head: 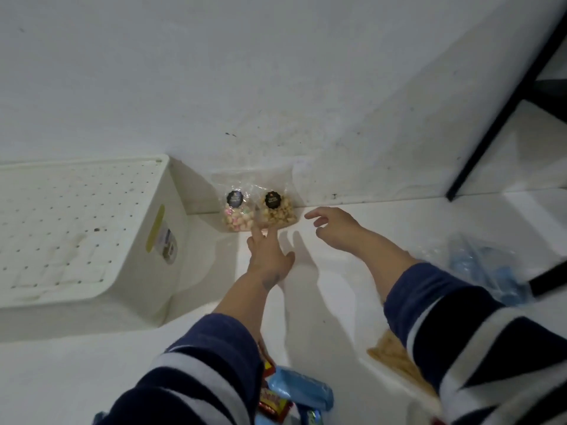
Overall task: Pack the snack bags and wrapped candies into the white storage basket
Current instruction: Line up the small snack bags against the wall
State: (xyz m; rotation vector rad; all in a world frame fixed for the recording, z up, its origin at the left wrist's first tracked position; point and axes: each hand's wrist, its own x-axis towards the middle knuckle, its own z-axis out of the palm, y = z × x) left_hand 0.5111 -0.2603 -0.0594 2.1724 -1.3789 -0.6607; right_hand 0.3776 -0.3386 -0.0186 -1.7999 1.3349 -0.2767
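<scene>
Reaching forward, the left hand (267, 259) touches two clear snack bags (257, 210) against the wall (276, 72) with straight fingers. The right hand (333, 223) hovers beside them, loosely spread, holding nothing. The basket (159, 228) sits left on the surface (337, 302).

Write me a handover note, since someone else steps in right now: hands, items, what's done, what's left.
Left hand: open, fingers reaching the two clear snack bags against the wall.
Right hand: open, hovering beside them, holding nothing.
White storage basket: left of the bags, nothing visible inside.
Wrapped candies: near the bottom edge, unpacked.
Done: nothing visibly packed.
Left: bags and candies into the basket.
</scene>
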